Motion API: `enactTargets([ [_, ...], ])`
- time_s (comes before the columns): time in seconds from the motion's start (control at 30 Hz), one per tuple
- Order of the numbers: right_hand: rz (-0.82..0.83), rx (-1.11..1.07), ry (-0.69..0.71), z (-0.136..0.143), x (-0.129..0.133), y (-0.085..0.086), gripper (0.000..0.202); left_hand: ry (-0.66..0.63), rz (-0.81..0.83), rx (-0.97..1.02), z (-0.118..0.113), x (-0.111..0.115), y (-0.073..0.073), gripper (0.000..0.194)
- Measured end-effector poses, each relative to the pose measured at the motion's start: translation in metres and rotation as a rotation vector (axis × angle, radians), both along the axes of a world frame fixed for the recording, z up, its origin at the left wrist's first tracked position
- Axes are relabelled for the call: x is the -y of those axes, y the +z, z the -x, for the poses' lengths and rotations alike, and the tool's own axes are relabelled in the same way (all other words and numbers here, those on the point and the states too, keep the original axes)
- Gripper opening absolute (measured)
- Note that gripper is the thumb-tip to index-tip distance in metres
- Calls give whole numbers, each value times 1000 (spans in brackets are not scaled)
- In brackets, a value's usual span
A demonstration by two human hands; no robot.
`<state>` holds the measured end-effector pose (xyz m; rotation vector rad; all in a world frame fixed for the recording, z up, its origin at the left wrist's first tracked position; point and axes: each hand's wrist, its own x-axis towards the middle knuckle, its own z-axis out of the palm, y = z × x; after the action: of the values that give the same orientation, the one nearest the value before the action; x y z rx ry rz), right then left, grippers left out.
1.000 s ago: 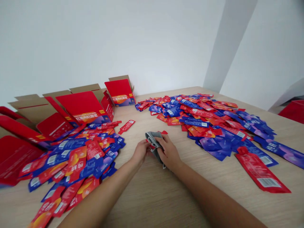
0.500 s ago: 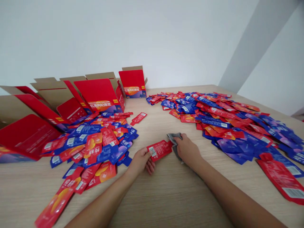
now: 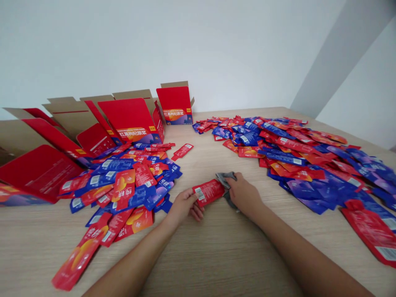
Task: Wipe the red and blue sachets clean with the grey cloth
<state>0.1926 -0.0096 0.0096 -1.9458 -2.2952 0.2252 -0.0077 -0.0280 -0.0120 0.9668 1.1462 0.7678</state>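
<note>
A red sachet [image 3: 209, 192] with white print and a barcode is stretched between my hands, just above the tabletop. My left hand [image 3: 185, 205] pinches its barcode end between thumb and fingers. My right hand [image 3: 243, 194] is closed on a grey cloth [image 3: 229, 193], which lies against the sachet's other end and covers it. To the left of my hands spreads a pile of red and blue sachets [image 3: 140, 181]. A larger heap of the same sachets [image 3: 287, 152] lies to the right.
Open red cartons [image 3: 130, 115] line the back left, flaps raised. Another carton [image 3: 175, 104] stands by the wall. One loose sachet [image 3: 183, 152] lies between the two piles, and a big red one [image 3: 368, 231] sits near right.
The cloth in my right hand has moved slightly left, over the end of the red sachet. My left hand keeps its hold. The whole view has shifted a little.
</note>
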Motion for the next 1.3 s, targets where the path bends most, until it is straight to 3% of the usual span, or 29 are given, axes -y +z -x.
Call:
enactTargets([
  [0.13, -30, -81, -94, -24, -12, -4, 39, 75, -69, 27, -1, 2, 1, 39],
  [0.4, -147, -379, -69, -26, -14, -16, 39, 245, -240, 75, 0, -1, -5, 35],
  [0.53, -294, -577, -101, -33, -20, -16, 37, 309, -398, -39, 7, -4, -12, 25],
  [0.63, -334, -631, -45, -29, -15, -12, 37, 326, -387, -108, 8, -7, -17, 27],
  [0.77, -198, -490, 184, 0, 11, -4, 46, 313, -380, -172, 5, -10, -19, 44],
  [0.9, -23, -241, 396, 34, 37, 2, 50, 218, -417, -227, 5, -12, -14, 42],
  [1.0, 17, -120, 324, 37, 33, 5, 45, 196, -402, -220, 4, -13, -11, 44],
  [1.17, 38, -31, 45, 2, 5, 5, 40, 210, -317, -119, 2, -11, -8, 46],
  [1.3, -56, -168, 87, 1, 12, 5, 45, 233, -300, -105, 2, -8, -7, 42],
])
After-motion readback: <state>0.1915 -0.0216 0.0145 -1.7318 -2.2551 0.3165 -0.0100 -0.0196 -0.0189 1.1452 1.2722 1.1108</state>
